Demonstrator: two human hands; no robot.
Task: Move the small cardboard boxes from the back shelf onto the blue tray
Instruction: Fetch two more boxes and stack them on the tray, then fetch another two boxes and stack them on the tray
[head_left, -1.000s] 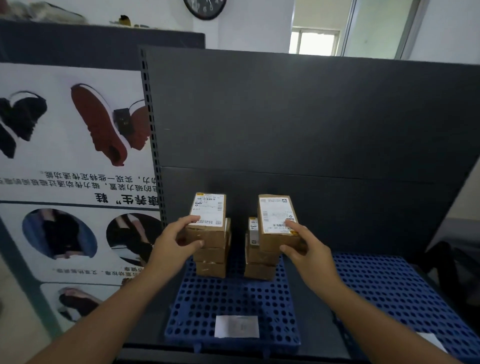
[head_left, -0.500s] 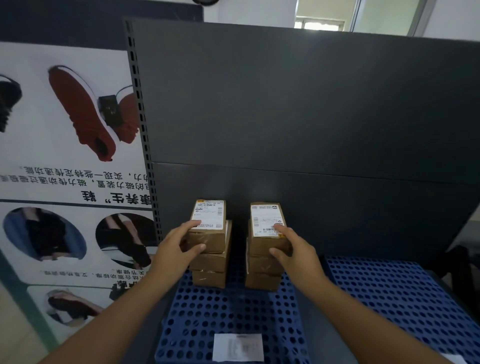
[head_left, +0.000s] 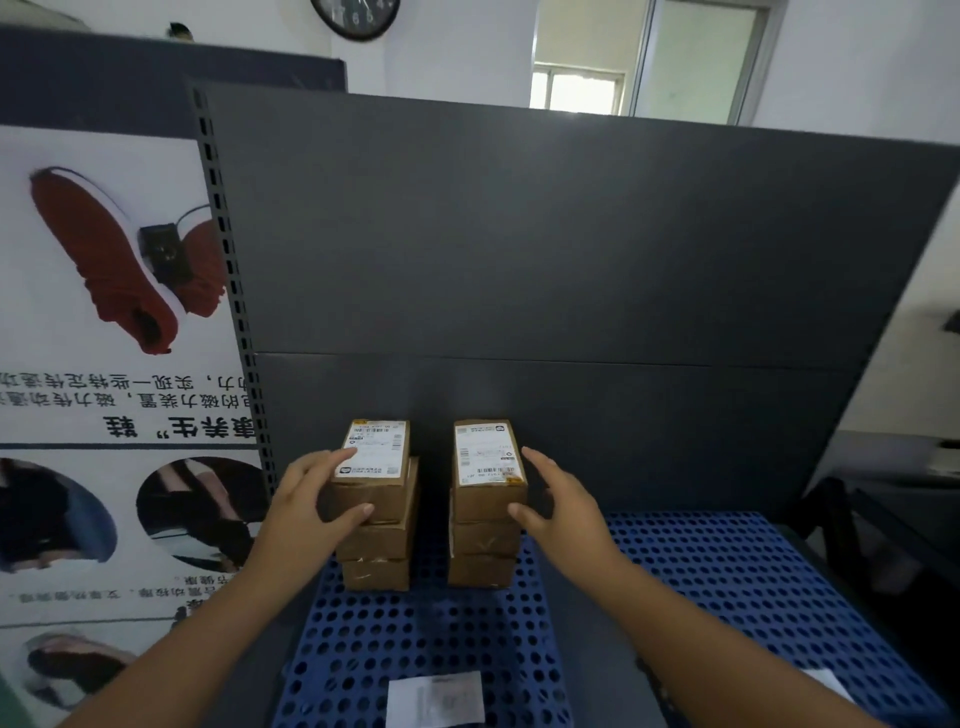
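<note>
The print on the labels of the top left box (head_left: 374, 470) and the top right box (head_left: 485, 467) is too small to read, and the lower boxes (head_left: 376, 545) show only their front faces. The left hand (head_left: 306, 514) covers the top left box's near-left corner; whether the right hand (head_left: 563, 512) touches the top right box cannot be told. The clock (head_left: 356, 15) is cut by the top edge, the poster (head_left: 104, 364) by the left edge, and the paper slip (head_left: 435, 699) on the blue tray (head_left: 415, 639) carries blurred print.
</note>
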